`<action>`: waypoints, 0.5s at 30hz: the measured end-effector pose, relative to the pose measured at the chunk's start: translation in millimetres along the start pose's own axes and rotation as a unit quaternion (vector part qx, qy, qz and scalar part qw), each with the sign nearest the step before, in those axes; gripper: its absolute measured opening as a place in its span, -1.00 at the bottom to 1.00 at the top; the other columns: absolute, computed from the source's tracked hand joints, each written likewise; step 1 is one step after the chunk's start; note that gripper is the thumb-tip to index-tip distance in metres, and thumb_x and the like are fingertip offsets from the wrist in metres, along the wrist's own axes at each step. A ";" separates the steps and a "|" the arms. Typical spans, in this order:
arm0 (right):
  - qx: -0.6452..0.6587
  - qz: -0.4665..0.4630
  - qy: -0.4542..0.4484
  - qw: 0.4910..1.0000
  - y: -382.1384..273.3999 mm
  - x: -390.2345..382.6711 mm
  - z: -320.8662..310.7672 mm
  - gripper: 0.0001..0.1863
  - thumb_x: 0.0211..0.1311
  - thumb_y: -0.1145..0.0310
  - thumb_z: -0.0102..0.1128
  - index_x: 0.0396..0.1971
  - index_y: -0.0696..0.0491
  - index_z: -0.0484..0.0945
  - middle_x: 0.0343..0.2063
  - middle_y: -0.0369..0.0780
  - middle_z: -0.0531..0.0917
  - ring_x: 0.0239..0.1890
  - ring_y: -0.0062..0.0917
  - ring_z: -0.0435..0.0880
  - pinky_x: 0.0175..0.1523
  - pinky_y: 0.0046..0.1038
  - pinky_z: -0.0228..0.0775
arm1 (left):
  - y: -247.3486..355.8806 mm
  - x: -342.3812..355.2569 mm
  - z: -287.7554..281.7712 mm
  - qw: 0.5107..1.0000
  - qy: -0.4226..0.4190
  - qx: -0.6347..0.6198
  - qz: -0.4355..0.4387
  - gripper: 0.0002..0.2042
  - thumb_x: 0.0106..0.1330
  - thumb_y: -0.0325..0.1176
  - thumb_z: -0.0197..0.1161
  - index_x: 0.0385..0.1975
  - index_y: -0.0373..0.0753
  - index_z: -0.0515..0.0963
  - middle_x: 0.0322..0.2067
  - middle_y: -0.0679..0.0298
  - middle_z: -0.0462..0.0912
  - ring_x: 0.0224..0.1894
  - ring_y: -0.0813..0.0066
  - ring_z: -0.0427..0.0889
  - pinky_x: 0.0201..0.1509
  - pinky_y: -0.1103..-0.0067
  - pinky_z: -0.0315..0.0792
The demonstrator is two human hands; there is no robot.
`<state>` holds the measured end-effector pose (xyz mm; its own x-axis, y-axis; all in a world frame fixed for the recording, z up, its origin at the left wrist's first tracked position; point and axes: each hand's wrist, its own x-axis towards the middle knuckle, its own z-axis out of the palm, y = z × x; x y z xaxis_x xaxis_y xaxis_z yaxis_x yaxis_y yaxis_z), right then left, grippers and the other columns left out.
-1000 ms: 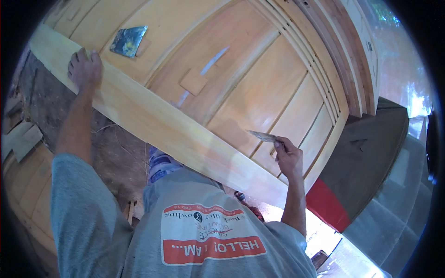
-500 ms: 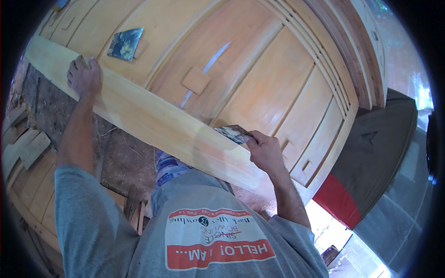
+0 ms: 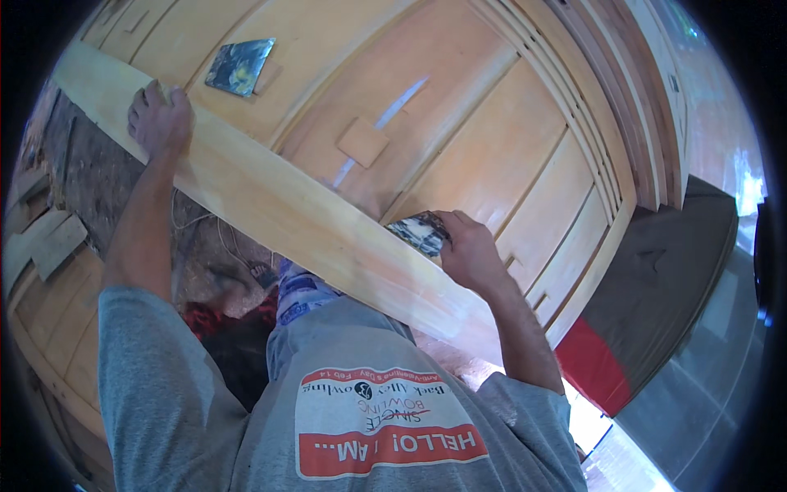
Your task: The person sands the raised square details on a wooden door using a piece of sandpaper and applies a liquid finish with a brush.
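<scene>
A long pale wooden board [image 3: 270, 193] lies along the near edge of a large panelled wooden piece. My left hand [image 3: 161, 121] rests on the board near its far left end, fingers apart. In my right hand [image 3: 471, 250] is a flat putty scraper [image 3: 420, 232], pinched at one edge. Its smeared blade is against or just over the board's far edge; contact cannot be told. A second smeared flat plate [image 3: 240, 66] lies on the panels at upper left. A small square wooden block [image 3: 362, 142] sits near the pale filler streak [image 3: 402, 102].
Stacked wooden frames [image 3: 627, 98] rise at upper right. Beyond the right edge is a dark and red cover [image 3: 656, 271]. More wooden panels [image 3: 61, 320] lie at lower left. A foot [image 3: 262, 272] and red-and-black cloth [image 3: 234, 336] show below the board.
My right hand has turned the scraper slightly, and its blade is flatter. My left hand stays on the board, fingers more spread. A foot and red-and-black cloth have appeared below. The view has shifted slightly.
</scene>
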<state>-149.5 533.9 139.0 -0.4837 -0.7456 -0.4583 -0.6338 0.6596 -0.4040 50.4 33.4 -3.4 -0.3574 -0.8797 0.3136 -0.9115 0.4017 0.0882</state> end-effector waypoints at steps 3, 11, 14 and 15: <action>0.013 0.014 0.000 1.000 -12.2 2.4 -1.7 -0.50 0.08 0.46 0.20 0.10 0.08 0.46 -0.07 0.00 0.67 -0.06 -0.06 0.69 0.06 -0.11 0.54 | -2.9 -0.7 2.4 1.000 0.008 0.008 0.000 -0.39 0.37 0.10 0.00 0.34 -0.10 0.37 0.38 0.04 0.31 0.44 0.00 0.20 0.49 0.13 0.03; 0.062 0.069 0.037 0.995 -14.0 21.0 18.8 -0.46 0.05 0.30 0.44 0.03 0.09 0.44 -0.18 -0.03 0.71 -0.09 -0.10 0.71 0.01 -0.16 0.54 | -5.0 -0.2 7.8 1.000 0.024 0.017 0.004 -0.38 0.36 0.11 0.03 0.34 -0.09 0.39 0.37 0.05 0.34 0.43 0.01 0.23 0.49 0.12 0.05; 0.060 0.054 0.082 0.993 -2.6 18.7 23.2 -0.48 0.03 0.31 0.46 -0.01 0.08 0.45 -0.22 -0.04 0.71 -0.12 -0.13 0.72 -0.01 -0.17 0.56 | -4.6 -0.7 7.1 1.000 0.028 0.013 0.000 -0.39 0.37 0.11 0.03 0.34 -0.08 0.39 0.36 0.05 0.34 0.42 0.02 0.24 0.48 0.13 0.06; 0.054 0.061 0.107 0.991 2.3 18.9 18.9 -0.49 0.03 0.33 0.47 -0.02 0.08 0.45 -0.23 -0.05 0.71 -0.14 -0.14 0.73 -0.03 -0.19 0.56 | -5.1 -0.5 5.4 1.000 0.025 0.001 0.010 -0.39 0.37 0.11 0.04 0.33 -0.08 0.39 0.36 0.06 0.34 0.42 0.01 0.23 0.48 0.13 0.06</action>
<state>-148.7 523.1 114.4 -0.6768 -0.6552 -0.3358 -0.5004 0.7439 -0.4429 54.1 30.4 -9.1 -0.3651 -0.8580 0.3613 -0.9049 0.4182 0.0788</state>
